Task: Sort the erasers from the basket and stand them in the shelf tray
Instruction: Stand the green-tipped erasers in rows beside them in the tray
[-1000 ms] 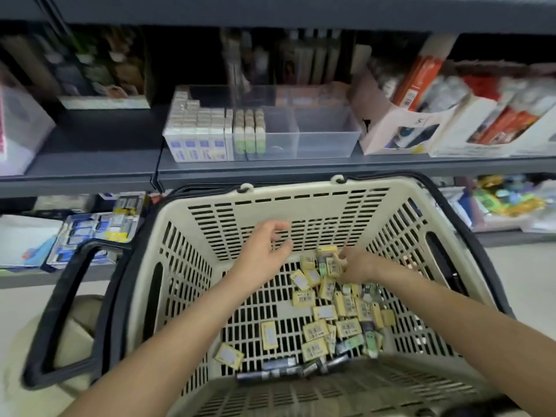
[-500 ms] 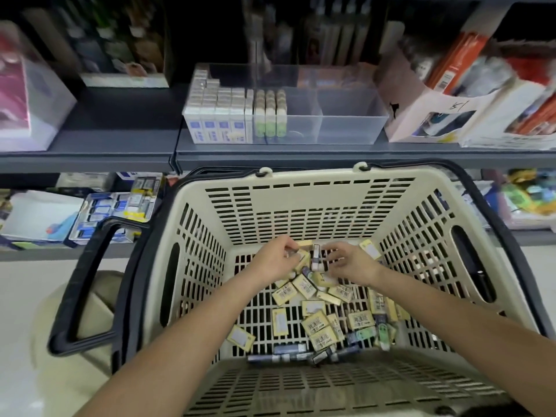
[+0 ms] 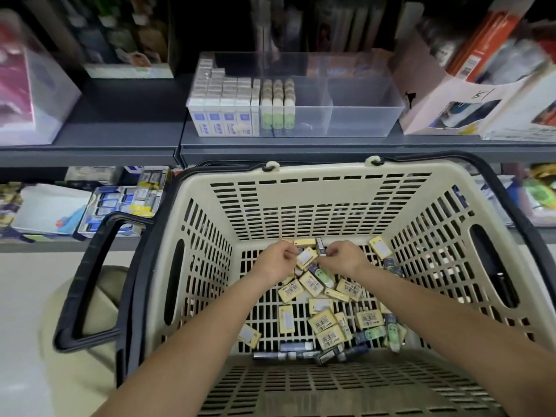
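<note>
Though apart before, hands [image 3: 275,260] now pinch erasers [image 3: 305,257]

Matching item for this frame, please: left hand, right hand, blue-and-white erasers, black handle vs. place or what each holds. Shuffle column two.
Column 1
A. left hand
B. right hand
C. blue-and-white erasers
D. black handle

Column 2
1. folded down outside the basket, on its left side
2. pinches a dark-sleeved eraser
3. stand in the left end of the shelf tray
4. pinches a yellow eraser with a white label

Pairs: A-4, B-2, C-3, D-1
</note>
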`<action>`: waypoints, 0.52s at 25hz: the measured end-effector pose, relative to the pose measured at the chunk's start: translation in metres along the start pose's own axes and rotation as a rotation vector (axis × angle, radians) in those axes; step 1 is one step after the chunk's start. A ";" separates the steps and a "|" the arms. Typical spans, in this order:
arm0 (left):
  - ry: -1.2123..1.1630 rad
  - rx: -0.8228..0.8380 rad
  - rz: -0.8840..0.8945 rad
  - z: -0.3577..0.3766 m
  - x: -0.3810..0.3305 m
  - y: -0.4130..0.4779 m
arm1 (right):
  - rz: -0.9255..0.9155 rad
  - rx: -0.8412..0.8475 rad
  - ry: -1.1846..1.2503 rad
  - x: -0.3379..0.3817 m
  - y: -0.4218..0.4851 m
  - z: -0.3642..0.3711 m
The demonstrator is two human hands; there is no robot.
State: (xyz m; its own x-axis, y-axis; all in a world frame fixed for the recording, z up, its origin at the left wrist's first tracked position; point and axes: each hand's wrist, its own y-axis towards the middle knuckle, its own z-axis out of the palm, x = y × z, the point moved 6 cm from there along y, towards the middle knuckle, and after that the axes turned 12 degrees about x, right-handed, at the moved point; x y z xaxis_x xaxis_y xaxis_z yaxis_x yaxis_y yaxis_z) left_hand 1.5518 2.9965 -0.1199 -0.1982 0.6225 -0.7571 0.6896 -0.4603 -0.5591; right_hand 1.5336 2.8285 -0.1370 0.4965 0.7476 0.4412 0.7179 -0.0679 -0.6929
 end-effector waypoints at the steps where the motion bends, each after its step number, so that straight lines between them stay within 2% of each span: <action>1: 0.045 -0.012 0.003 -0.001 -0.001 -0.001 | -0.024 -0.014 -0.042 0.003 -0.002 -0.003; 5: 0.576 -0.098 0.219 0.004 -0.021 -0.008 | -0.213 -0.001 -0.446 0.019 -0.013 -0.015; 8: 0.717 -0.044 0.306 0.018 -0.023 -0.008 | -0.359 0.138 -0.249 0.033 -0.023 -0.015; 10: 0.698 -0.063 0.304 0.017 -0.020 -0.007 | -0.397 0.194 -0.036 0.038 -0.027 -0.013; 11: 0.596 -0.082 0.273 0.011 -0.017 -0.006 | -0.373 0.198 0.016 0.037 -0.028 -0.012; 12: 0.447 -0.101 0.222 0.003 -0.012 -0.005 | -0.326 0.189 -0.025 0.033 -0.029 -0.010; 13: 0.292 -0.118 0.164 -0.004 -0.007 -0.004 | -0.272 0.172 -0.173 0.029 -0.029 -0.005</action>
State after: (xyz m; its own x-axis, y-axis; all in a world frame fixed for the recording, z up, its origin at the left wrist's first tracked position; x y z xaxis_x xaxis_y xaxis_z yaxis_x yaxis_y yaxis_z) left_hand 1.5535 2.9966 -0.1113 0.1182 0.7089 -0.6953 0.7746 -0.5039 -0.3821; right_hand 1.5294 2.8485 -0.1016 0.1978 0.8247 0.5299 0.7123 0.2505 -0.6557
